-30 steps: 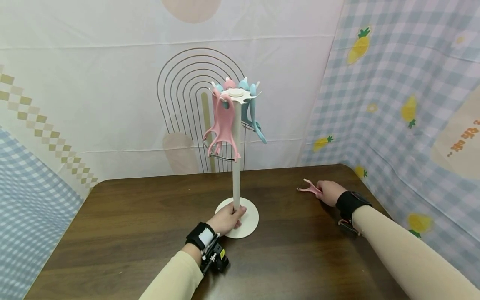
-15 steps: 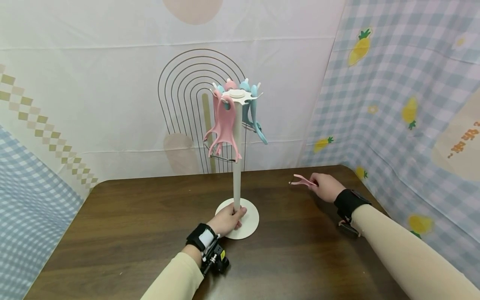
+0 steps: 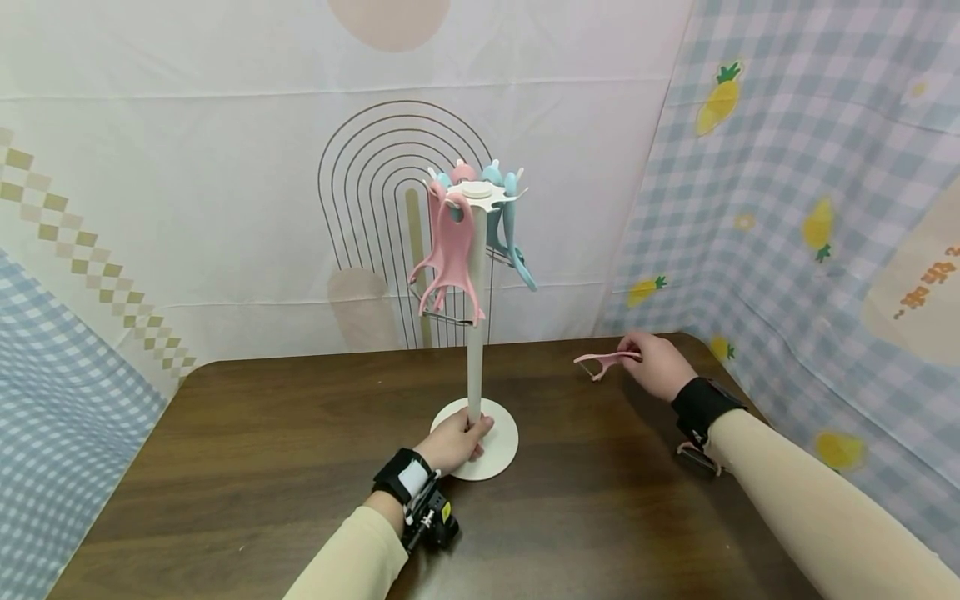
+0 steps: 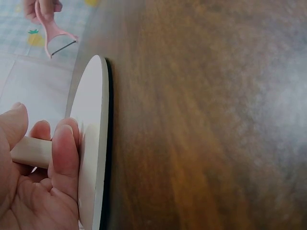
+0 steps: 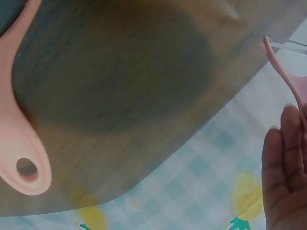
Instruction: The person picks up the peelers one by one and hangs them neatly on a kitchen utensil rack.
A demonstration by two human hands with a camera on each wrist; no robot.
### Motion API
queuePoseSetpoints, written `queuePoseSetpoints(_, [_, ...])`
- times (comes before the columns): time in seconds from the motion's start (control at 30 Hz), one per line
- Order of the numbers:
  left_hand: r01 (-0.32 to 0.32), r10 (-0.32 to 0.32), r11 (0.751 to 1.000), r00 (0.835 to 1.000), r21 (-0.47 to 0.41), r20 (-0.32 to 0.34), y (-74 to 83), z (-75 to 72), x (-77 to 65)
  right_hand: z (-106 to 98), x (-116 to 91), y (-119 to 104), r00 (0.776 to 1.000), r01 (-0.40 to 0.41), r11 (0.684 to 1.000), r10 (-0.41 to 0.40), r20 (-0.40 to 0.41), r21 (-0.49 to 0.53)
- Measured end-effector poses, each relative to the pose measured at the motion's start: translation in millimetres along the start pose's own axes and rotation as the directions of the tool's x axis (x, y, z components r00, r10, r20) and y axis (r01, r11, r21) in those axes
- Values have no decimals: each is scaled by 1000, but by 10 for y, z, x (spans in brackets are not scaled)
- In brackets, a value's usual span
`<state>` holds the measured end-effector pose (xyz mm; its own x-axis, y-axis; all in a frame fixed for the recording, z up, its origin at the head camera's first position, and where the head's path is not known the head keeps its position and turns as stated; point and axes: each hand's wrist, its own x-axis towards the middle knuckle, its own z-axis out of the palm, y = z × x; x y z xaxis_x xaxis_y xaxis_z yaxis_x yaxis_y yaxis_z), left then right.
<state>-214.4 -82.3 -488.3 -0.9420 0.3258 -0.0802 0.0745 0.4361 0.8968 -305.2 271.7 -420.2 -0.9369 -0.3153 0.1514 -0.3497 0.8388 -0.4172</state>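
Note:
My left hand [image 3: 450,442] grips the white pole [image 3: 475,367] of a stand just above its round base [image 3: 504,442]. In the left wrist view the fingers curl round that pole [image 4: 32,152]. Pink peelers [image 3: 453,258] and blue peelers [image 3: 512,242] hang from hooks at the stand's top. At the table's far right, my right hand [image 3: 656,367] pinches a pink peeler [image 3: 611,358] by the handle, raised above the wood. Its forked end with the blade points left. Another pink handle with a hole [image 5: 21,139] shows in the right wrist view.
The stand is on a dark brown table [image 3: 247,467] with rounded far corners. A pale printed cloth [image 3: 247,192] hangs behind it. Blue checked cloth [image 3: 780,167] closes off the right side, close to my right hand.
My right hand has lifted slightly, carrying the pink peeler a little to the left, and has turned it so its blade faces lower. My left hand keeps its grip on the pole.

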Motion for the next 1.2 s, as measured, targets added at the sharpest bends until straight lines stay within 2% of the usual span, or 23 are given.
queuePoseSetpoints(0.17, [-3, 3, 1000, 1000, -2, 6, 6, 1, -3, -110, -7, -96, 998, 14, 998, -10, -63, 59])
queuePoseSetpoints(0.37, [2, -2, 1000, 1000, 3, 8, 11, -5, 6, -292, 46, -307, 987, 8, 986, 19, -160, 165])
queuePoseSetpoints(0.5, [1, -1, 1000, 1000, 6, 7, 8, -3, -1, -435, 85, -521, 974, 49, 961, 15, -226, 273])
queuePoseSetpoints(0.6, [0, 0, 1000, 1000, 5, 8, 9, 2, -13, -537, 110, -686, 961, 113, 935, -17, -277, 335])
queuePoseSetpoints(0.77, [-10, 10, 1000, 1000, 0, 6, 7, 6, -24, -704, 115, -959, 930, 226, 910, -96, -354, 347])
queuePoseSetpoints(1.0, [-17, 17, 1000, 1000, 4, 2, 9, 4, -22, -881, 69, -1331, 893, 355, 882, -224, -389, 308])
queuePoseSetpoints(1.1, [-21, 21, 1000, 1000, 6, 6, 13, -3, -22, -938, 52, -1482, 862, 422, 863, -288, -416, 278])
queuePoseSetpoints(1.2, [-22, 22, 1000, 1000, 7, 12, 14, -9, -24, -991, 37, -1615, 821, 496, 828, -349, -451, 262])
